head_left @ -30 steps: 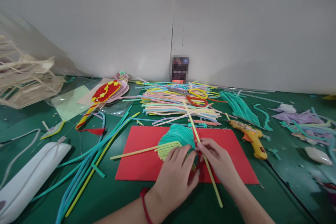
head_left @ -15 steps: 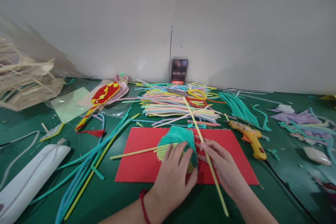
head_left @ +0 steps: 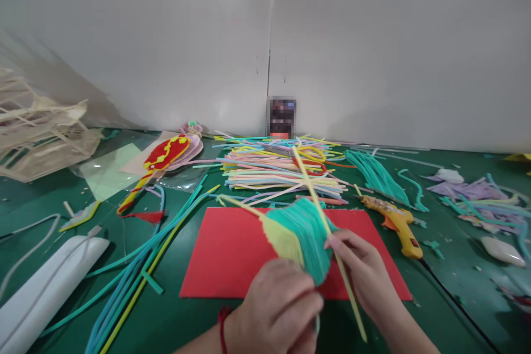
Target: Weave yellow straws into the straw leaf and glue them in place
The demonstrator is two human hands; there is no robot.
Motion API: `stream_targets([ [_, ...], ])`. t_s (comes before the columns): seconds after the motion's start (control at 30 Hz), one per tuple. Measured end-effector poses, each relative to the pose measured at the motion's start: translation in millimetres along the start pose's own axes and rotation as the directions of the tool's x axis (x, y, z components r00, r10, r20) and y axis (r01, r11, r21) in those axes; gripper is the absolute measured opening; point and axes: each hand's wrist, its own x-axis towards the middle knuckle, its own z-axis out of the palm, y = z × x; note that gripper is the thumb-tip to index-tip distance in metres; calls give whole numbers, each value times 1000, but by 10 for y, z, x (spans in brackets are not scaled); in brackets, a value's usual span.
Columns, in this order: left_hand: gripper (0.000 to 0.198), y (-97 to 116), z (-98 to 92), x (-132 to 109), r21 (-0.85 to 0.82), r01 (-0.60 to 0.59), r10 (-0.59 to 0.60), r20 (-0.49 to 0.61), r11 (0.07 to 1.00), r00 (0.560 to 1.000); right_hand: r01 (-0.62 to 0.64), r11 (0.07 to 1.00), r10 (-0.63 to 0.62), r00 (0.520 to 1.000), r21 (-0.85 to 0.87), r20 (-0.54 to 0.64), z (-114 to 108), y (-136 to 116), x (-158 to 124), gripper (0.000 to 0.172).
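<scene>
A rounded piece of teal and pale yellow pipe cleaners laid side by side is tilted up over the red sheet. One yellow strand juts from its upper left. My left hand, with a red cord at the wrist, is closed at the piece's lower edge; its fingertips are partly hidden. In my right hand, a long pale yellow pipe cleaner is pinched between thumb and fingers, slanting across the piece's right side. The right fingers are close against that side.
Behind the sheet lie many pastel pipe cleaners with scissors on top. A yellow glue gun lies at right, its cord running forward. Loose blue and green strands and a white power strip are at left.
The piece has been turned and tilted up from the red sheet. My left hand has gone from lying flat on it to curled at its lower edge. The right hand still holds the yellow pipe cleaner.
</scene>
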Motion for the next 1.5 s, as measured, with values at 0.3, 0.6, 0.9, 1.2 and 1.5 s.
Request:
stream_targets([
  [0.3, 44, -67, 195, -68, -120, 266, -228, 265, 956, 937, -20, 947, 102, 965, 321, -241, -93, -93, -17, 39],
  [0.6, 59, -195, 325, -129, -680, 515, -622, 110, 521, 775, -57, 932, 88, 993, 359, -72, -48, -30, 1, 36],
  [0.9, 55, -438, 180, 73, -789, 580, -944, -1, 204, 331, -92, 992, 59, 949, 91, 309, -7, 78, -24, 27],
  [1.2, 56, -557, 178, 92, -835, 550, -939, 173, 20, 296, 8, 1000, -8, 1000, 28, 23, -176, 42, 147, 38],
  [1.5, 37, -669, 118, 112, -541, 772, -895, 76, 334, 440, 47, 963, -2, 986, -266, 169, -106, 1, 119, 38],
])
